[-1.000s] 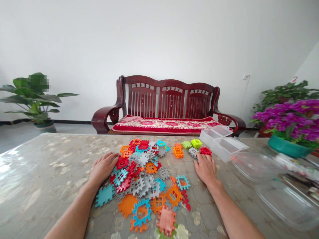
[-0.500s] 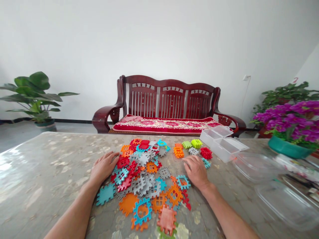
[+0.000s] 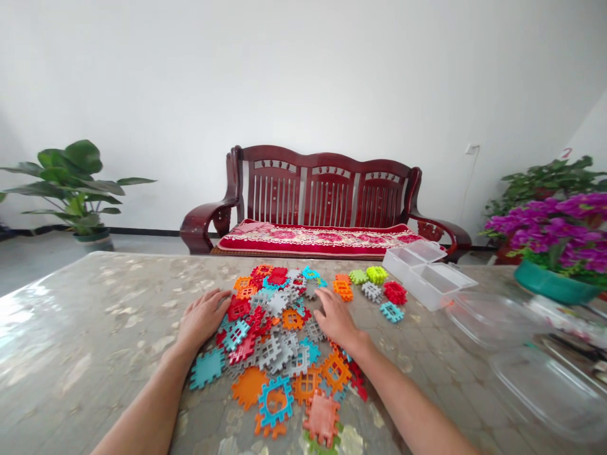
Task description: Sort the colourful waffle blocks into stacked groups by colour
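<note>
A loose heap of interlocking plastic tiles (image 3: 284, 341) with notched edges lies before me, in red, orange, blue and grey. Some tiles are solid and others have window-like holes. My left hand (image 3: 205, 319) rests flat on the table at the heap's left side, thumb near a red tile (image 3: 238, 308), holding nothing. Over the heap's right edge lies my right hand (image 3: 336, 321), its fingers apart beside grey tiles (image 3: 313, 330). Behind it sit small sorted groups: orange tiles (image 3: 342, 289), green tiles (image 3: 358, 277), yellow-green tiles (image 3: 377, 274), grey tiles (image 3: 372, 291), red tiles (image 3: 395, 292) and blue tiles (image 3: 391, 311).
An open clear plastic box (image 3: 429, 281) stands at the right, with transparent lids or trays (image 3: 550, 392) nearer me. A teal pot (image 3: 552, 281) of purple flowers is on the right end of the table (image 3: 118, 328). Behind the table is a wooden bench (image 3: 327, 189).
My right hand has moved left from beside the sorted groups onto the heap's right edge, uncovering the blue group. My left hand stays at the heap's left side.
</note>
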{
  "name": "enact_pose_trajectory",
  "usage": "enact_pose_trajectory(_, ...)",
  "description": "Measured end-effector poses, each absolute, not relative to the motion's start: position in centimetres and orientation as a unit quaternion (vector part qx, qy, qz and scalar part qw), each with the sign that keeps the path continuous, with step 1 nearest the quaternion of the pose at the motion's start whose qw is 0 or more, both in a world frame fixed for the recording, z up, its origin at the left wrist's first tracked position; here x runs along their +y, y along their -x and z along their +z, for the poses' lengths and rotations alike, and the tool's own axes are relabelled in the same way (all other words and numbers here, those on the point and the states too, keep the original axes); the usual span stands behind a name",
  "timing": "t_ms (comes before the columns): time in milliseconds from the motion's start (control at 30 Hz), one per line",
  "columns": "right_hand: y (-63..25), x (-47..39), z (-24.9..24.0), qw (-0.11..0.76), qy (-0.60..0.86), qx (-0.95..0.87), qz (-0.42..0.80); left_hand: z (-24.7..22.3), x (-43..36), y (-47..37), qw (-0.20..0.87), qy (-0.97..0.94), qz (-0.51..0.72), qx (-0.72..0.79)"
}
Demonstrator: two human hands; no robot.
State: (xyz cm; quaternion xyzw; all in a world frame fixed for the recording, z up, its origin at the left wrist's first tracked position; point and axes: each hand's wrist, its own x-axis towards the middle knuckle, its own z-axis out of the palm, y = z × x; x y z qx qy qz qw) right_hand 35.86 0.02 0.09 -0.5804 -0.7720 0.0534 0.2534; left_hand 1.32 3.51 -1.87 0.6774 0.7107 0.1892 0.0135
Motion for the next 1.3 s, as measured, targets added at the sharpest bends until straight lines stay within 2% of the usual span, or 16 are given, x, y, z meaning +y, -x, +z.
enact_pose_trajectory(100,-34.2,1.7,0.2,0.236,0.600,-0.764,0.016,-2.0,3.5,-1.2,0.010,-0.681,0.190,0.707)
enact_pose_trajectory(267,-33.1,3.1,1.4,0.156,0.626,-0.764,-0.012,-1.9,3.5,-1.3,0.015,-0.678,0.177,0.713)
enact_pose_trajectory(433,-33.5,2.8,1.7,0.120,0.604,-0.787,-0.031,-1.8,3.4,-1.3,0.022,-0.679,0.182,0.711)
enact_pose_trajectory(600,-35.2,1.1,1.7,0.213,0.626,-0.750,-0.027,-1.9,3.5,-1.2,0.022,-0.681,0.181,0.709)
enact_pose_trajectory(833,-41.3,-1.0,0.4,0.376,0.681,-0.627,0.051,-2.1,3.6,-1.1,0.019,-0.685,0.175,0.707)
enact_pose_trajectory(933,-44.0,-1.3,-0.6,0.400,0.697,-0.593,0.048,-2.2,3.6,-1.1,0.012,-0.686,0.180,0.705)
enact_pose_trajectory(1300,-45.2,-2.8,-0.1,0.221,0.735,-0.634,-0.095,-2.3,3.9,-0.9,0.009,-0.681,0.177,0.710)
